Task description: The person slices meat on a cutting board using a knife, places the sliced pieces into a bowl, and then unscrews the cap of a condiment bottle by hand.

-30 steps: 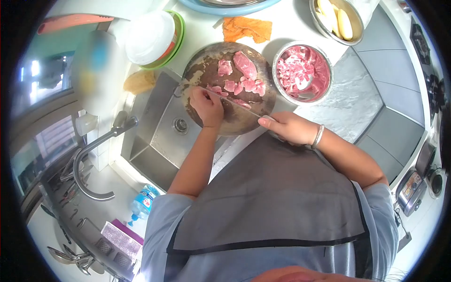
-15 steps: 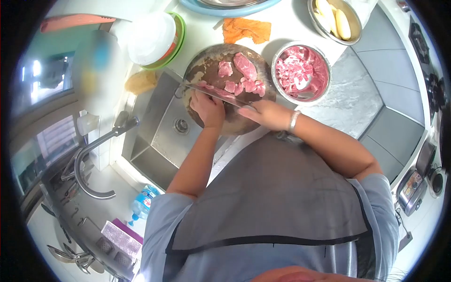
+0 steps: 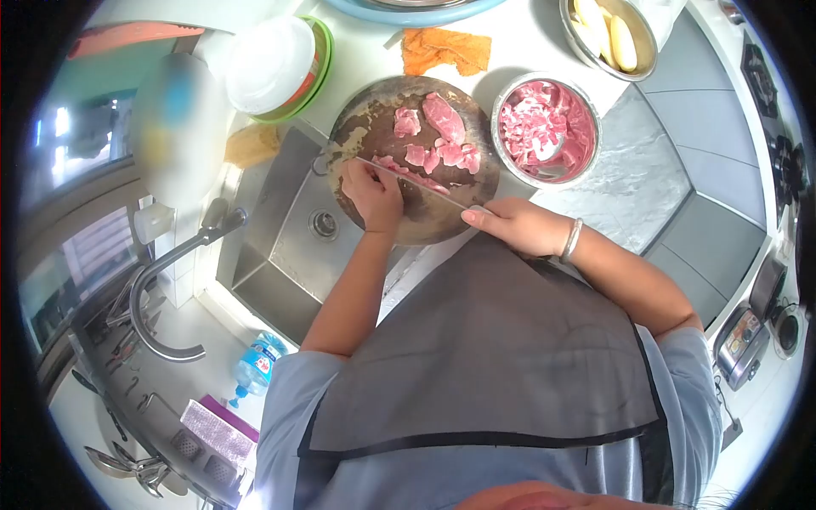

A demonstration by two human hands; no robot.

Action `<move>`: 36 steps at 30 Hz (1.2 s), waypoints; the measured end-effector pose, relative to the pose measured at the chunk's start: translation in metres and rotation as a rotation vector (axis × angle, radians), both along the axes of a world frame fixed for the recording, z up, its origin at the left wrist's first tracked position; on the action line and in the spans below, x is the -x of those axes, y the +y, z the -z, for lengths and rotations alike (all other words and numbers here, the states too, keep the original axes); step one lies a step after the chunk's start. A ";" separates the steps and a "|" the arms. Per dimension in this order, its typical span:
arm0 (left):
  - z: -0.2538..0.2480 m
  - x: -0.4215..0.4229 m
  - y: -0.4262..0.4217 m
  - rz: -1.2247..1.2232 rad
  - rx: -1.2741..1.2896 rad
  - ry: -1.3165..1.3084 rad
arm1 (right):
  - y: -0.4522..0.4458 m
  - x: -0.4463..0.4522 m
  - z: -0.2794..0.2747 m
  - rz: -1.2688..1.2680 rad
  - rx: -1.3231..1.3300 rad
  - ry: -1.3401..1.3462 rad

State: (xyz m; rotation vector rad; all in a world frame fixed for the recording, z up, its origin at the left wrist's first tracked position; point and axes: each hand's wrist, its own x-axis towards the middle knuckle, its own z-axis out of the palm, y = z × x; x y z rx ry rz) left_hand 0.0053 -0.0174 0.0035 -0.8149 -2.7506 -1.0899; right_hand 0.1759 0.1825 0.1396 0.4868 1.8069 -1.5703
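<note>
On the round wooden cutting board (image 3: 353,119) lie several pieces of raw meat (image 3: 444,117), small chunks and one larger slab. My right hand (image 3: 517,228) is closed around the handle of a knife (image 3: 442,196). Its thin blade slants across the board, toward my left hand. A strip of meat (image 3: 412,175) lies along the far side of the blade. Close by the blade's far end, my left hand (image 3: 374,200) has its fingers curled down on meat at the board's left side; the fingers mostly cover it. Beside the board stands a steel bowl (image 3: 595,132) of cut meat.
The steel sink (image 3: 289,297) adjoins the board on the left, with a curved faucet (image 3: 149,306) over the counter. Stacked bowls (image 3: 272,68), an orange cloth (image 3: 446,53) and a metal bowl (image 3: 650,59) of peeled pale vegetables stand beyond. A blue-labelled bottle (image 3: 259,365) is near my left arm.
My right hand has drawn the knife back to the right and toward my body. My left hand stays at nearly the same place on the board.
</note>
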 end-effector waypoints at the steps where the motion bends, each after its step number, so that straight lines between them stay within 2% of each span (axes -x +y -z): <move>1: -0.001 0.000 0.001 0.002 0.019 0.023 | -0.001 0.003 0.001 0.001 0.002 0.005; 5: -0.010 -0.004 0.005 -0.007 0.088 -0.044 | -0.014 0.014 0.023 0.054 -0.016 0.159; 8: -0.002 0.000 0.004 0.020 0.028 0.085 | -0.020 0.038 0.040 -0.053 -0.059 0.075; 11: -0.001 -0.001 0.003 0.004 0.088 0.129 | -0.030 0.054 0.051 -0.019 -0.139 0.123; 15: -0.007 -0.004 0.007 -0.010 0.097 0.136 | -0.017 0.025 0.055 -0.019 -0.102 0.205; 17: -0.004 -0.005 0.004 -0.050 0.163 0.079 | 0.002 -0.001 0.027 -0.007 -0.055 0.091; 19: -0.005 -0.004 -0.001 -0.019 -0.020 -0.068 | 0.023 -0.019 0.008 -0.059 -0.013 -0.181; 20: -0.006 -0.003 -0.002 0.000 -0.110 -0.139 | 0.026 -0.023 0.002 -0.035 0.006 -0.212; 22: -0.004 -0.004 -0.004 0.001 -0.140 -0.107 | 0.025 -0.030 -0.006 0.019 0.045 -0.273; 25: 0.000 -0.005 -0.008 -0.015 -0.108 -0.112 | 0.011 -0.028 0.002 0.052 0.006 0.036; 28: -0.002 -0.007 -0.005 -0.020 -0.003 -0.084 | 0.000 -0.017 0.009 0.017 -0.016 0.048; 31: -0.006 -0.010 0.001 -0.013 0.048 0.001 | -0.004 -0.002 0.005 0.019 0.020 -0.100; 34: -0.005 -0.011 0.002 -0.006 0.067 0.023 | -0.007 0.006 0.010 -0.021 -0.023 0.016; 36: -0.005 -0.011 0.002 -0.002 0.061 0.046 | -0.017 0.009 0.030 0.060 -0.007 0.169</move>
